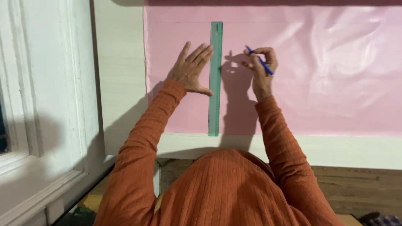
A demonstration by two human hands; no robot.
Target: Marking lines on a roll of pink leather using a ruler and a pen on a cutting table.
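Note:
A long green ruler [215,104] lies lengthwise on a sheet of pink fabric [326,75] spread over a pale table [121,83]. My left hand [190,69] rests flat on the fabric, fingers spread, its fingertips and thumb against the ruler's left edge. My right hand [261,69] hovers just right of the ruler, holding a blue pen [260,61] with its tip pointing up-left, a little apart from the ruler. Both arms wear orange ribbed sleeves.
A white panelled wall or door frame [42,104] stands at the left. The table's bare front strip [335,150] runs below the fabric. Wooden floor [356,188] shows at the lower right.

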